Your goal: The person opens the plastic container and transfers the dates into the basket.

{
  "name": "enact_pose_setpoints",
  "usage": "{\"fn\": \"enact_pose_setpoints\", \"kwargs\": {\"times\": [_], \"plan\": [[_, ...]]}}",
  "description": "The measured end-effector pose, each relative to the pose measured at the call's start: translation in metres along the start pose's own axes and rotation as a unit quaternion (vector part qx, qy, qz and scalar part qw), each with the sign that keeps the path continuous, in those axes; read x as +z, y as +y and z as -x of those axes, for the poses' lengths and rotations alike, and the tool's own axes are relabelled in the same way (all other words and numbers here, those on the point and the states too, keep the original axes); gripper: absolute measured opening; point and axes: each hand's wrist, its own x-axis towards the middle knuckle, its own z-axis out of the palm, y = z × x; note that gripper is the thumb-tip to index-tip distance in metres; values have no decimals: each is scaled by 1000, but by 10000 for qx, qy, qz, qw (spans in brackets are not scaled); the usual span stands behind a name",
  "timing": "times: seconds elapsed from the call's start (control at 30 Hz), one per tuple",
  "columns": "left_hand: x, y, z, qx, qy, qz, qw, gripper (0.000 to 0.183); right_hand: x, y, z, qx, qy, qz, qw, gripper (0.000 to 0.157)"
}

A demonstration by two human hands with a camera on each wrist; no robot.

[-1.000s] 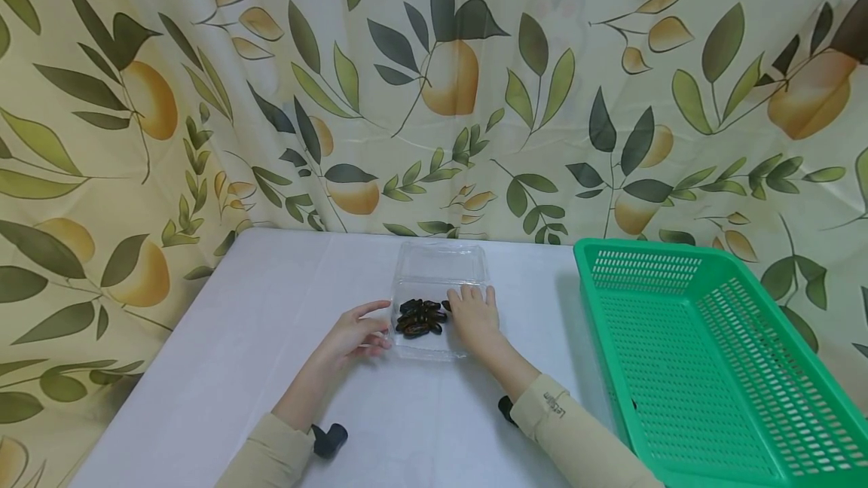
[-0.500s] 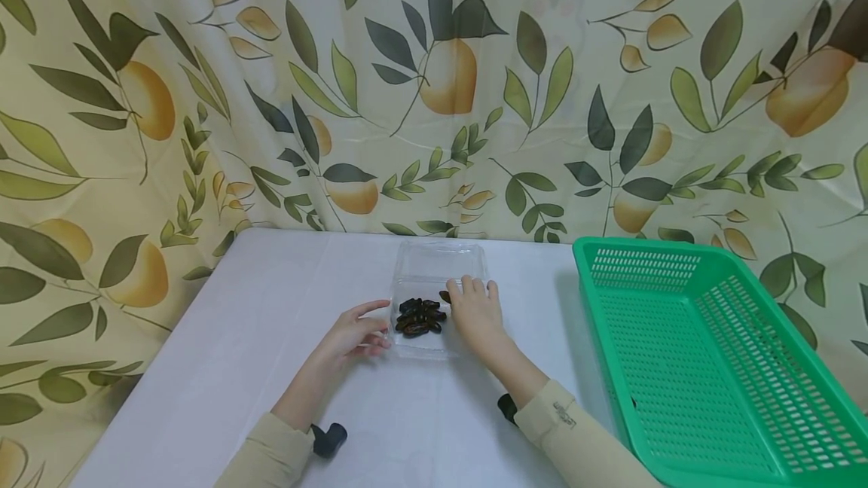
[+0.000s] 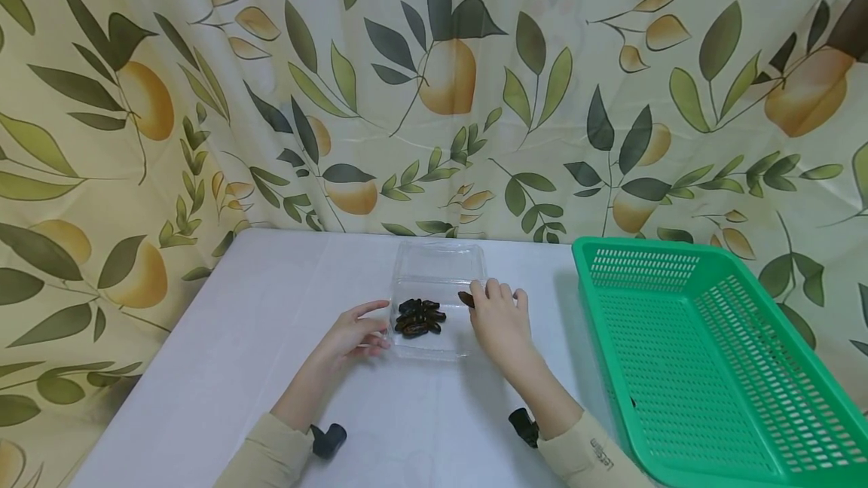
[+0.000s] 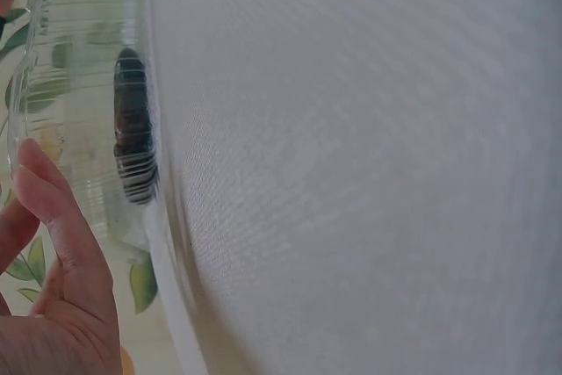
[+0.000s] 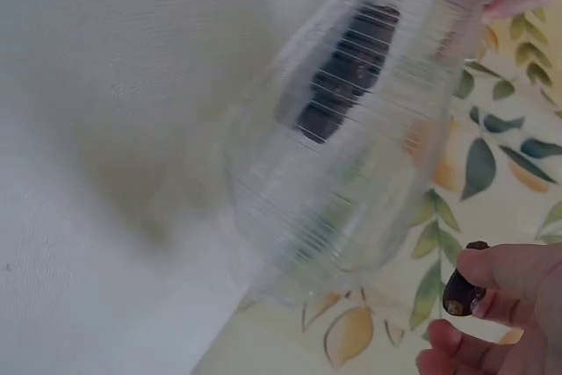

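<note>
A clear plastic clamshell box (image 3: 450, 345) lies on the white table with its lid (image 3: 439, 260) folded back. Several dark brown dates (image 3: 419, 318) are clustered in the box's left part. My left hand (image 3: 356, 333) rests its fingertips against the left side of the box, fingers relaxed. In the right wrist view, a single date (image 5: 461, 294) is pinched between the thumb and fingers of my right hand (image 5: 518, 305). In the head view, that hand is raised above the right edge of the box.
A large green slotted plastic basket (image 3: 705, 367) stands at the right, with a small dark spot showing near its left wall. A fruit-and-leaf patterned curtain (image 3: 434, 96) hangs behind the white-covered table (image 3: 271, 307). Black wrist cameras (image 3: 330, 440) sit on both wrists.
My right hand has lifted a date from the box's right part and moved right, to the box's right edge. My left hand has stayed at the left side.
</note>
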Motion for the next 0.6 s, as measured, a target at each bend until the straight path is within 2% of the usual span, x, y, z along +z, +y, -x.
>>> {"fn": "enact_pose_setpoints", "kwargs": {"times": [0.2, 0.6], "plan": [[0, -1, 0, 26, 24, 27, 10000, 46, -12, 7, 17, 108, 181, -175, 9996, 28], [1, -1, -2, 3, 58, 62, 10000, 47, -36, 27, 53, 341, 807, -475, 9950, 23]]}}
